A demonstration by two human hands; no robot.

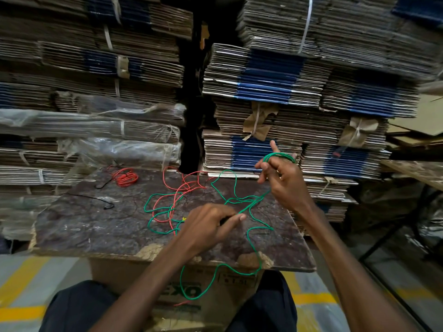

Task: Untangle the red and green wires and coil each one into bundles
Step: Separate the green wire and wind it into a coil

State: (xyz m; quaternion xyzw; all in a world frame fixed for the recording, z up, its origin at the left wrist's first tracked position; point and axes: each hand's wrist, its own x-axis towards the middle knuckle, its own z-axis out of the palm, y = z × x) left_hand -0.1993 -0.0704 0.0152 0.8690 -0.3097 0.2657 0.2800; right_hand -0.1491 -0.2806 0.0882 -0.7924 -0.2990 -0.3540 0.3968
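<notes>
The carton [167,279] under the desk [96,224] shows upside-down green letters, seemingly "EXO", partly cut off. The right hand [285,180] holds green wire [254,238] loops on its fingers; the left hand [208,226] pinches it. Loose red wire [178,195] tangles with it on the desk.

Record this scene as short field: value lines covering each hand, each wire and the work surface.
left hand: pinching the green wire above the board
right hand: raised, green loops wound round its fingers
red coil: bundled, far left of board
loose red wire: crossing the green wire mid-board
board: worn, resting on a cardboard box
</notes>
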